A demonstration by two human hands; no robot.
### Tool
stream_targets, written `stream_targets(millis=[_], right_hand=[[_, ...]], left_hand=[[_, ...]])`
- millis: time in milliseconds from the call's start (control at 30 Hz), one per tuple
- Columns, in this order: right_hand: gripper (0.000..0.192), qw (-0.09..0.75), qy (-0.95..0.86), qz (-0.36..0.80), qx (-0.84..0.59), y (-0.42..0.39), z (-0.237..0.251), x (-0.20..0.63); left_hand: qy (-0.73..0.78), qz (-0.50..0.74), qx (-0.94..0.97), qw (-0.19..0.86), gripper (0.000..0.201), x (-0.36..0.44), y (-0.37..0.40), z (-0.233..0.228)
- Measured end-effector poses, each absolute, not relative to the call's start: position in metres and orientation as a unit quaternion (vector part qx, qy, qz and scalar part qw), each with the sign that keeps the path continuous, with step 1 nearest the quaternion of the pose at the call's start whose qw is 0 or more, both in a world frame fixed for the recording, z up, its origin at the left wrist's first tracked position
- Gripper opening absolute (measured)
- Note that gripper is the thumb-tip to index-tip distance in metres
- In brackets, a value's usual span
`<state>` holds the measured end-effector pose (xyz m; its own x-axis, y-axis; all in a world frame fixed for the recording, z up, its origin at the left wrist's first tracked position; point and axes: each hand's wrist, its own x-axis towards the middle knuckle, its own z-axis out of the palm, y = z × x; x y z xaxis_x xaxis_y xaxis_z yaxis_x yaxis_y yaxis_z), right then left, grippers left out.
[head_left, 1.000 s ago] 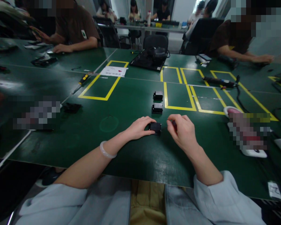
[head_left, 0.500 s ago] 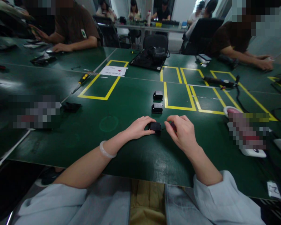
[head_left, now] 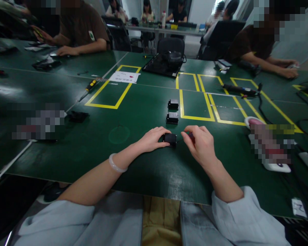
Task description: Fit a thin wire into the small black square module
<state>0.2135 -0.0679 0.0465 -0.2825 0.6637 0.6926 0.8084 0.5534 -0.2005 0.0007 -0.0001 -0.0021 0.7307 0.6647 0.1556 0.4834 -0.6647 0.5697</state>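
Observation:
My left hand (head_left: 154, 138) grips a small black servo motor (head_left: 170, 138) by its left end, thumb on the near side and fingers on the far side. The motor rests on or just above the green table. From its right side a thin dark cable (head_left: 180, 140) runs to my right hand (head_left: 200, 141), which is closed in a pinch on it. Part of a dark bundle shows behind the right fingers; the rest is hidden. Straight beyond my hands stand two more black servo motors, a nearer one (head_left: 172, 118) and a farther one (head_left: 173, 104).
Yellow tape outlines (head_left: 197, 118) mark the green table (head_left: 143, 177). A yellow-black screwdriver (head_left: 91, 84) and a paper sheet (head_left: 125, 77) lie far left. On the right are a black power tool (head_left: 240, 89) and a phone (head_left: 277, 166). Co-workers sit across the table.
My right hand has shifted very slightly to the right, with a little more of the thin cable showing. My left hand and the motors stay where they were.

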Motion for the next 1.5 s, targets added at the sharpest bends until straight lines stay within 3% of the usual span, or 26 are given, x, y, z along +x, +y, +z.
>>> stream_targets(millis=[233, 533, 700, 867, 1167, 1333, 1500], right_hand=[[0.014, 0.384, -0.79, -0.091, -0.469, -0.0658, 0.0429, 0.214], [0.003, 0.386, -0.796, -0.097, -0.455, -0.0677, 0.0462, 0.2138], [0.012, 0.395, -0.791, -0.09, -0.459, -0.0666, 0.0434, 0.2131], [0.003, 0.39, -0.799, -0.086, -0.45, -0.067, 0.0445, 0.2143], [0.011, 0.395, -0.792, -0.088, -0.457, -0.0661, 0.0435, 0.2134], [0.001, 0.398, -0.797, -0.086, -0.446, -0.0671, 0.0454, 0.2132], [0.009, 0.397, -0.792, -0.085, -0.456, -0.0669, 0.0453, 0.2142]], left_hand=[[0.327, 0.175, 0.892, 0.258, 0.037, 0.0003, -0.0009, -0.0017], [0.325, 0.173, 0.895, 0.251, 0.037, 0.0004, -0.0006, -0.0023], [0.323, 0.178, 0.894, 0.254, 0.036, 0.0002, -0.0011, -0.0023], [0.325, 0.177, 0.892, 0.257, 0.037, 0.0004, -0.0007, -0.003], [0.328, 0.175, 0.895, 0.247, 0.036, 0.0, -0.0015, -0.0027], [0.332, 0.174, 0.893, 0.248, 0.037, -0.0003, -0.001, -0.0047], [0.327, 0.173, 0.896, 0.245, 0.038, -0.0002, 0.0003, -0.0061]])
